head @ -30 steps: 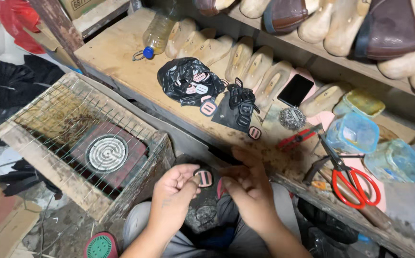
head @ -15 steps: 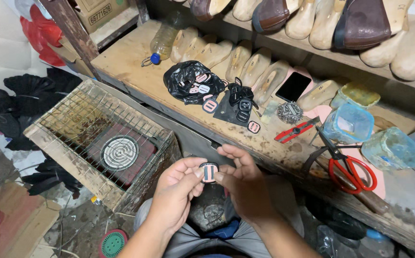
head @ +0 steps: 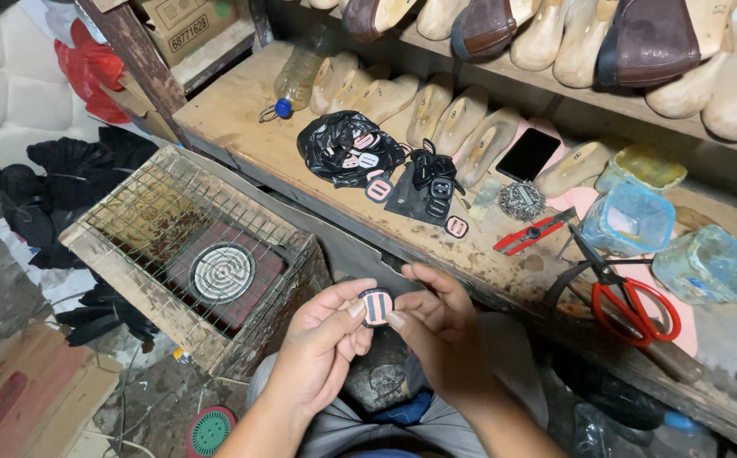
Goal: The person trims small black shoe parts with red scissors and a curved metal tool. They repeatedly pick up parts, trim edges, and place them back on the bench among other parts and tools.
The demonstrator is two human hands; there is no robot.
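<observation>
Since half a second ago both hands have drifted slightly right, keeping the buckle (head: 376,306) pinched between them above the lap. Left hand (head: 322,349) grips its left edge with thumb and forefinger; right hand (head: 439,331) grips the right edge likewise. Just left stands a wire cage (head: 183,254) over a round heater coil. Beyond, on the bench (head: 241,127), lie more buckles on a black bag (head: 344,144), and red scissors (head: 631,297) farther right.

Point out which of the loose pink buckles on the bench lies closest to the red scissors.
The pink buckle lying alone on bare wood, right of the black leather piece; the other pink ones sit farther left, by the black plastic bag.
</observation>
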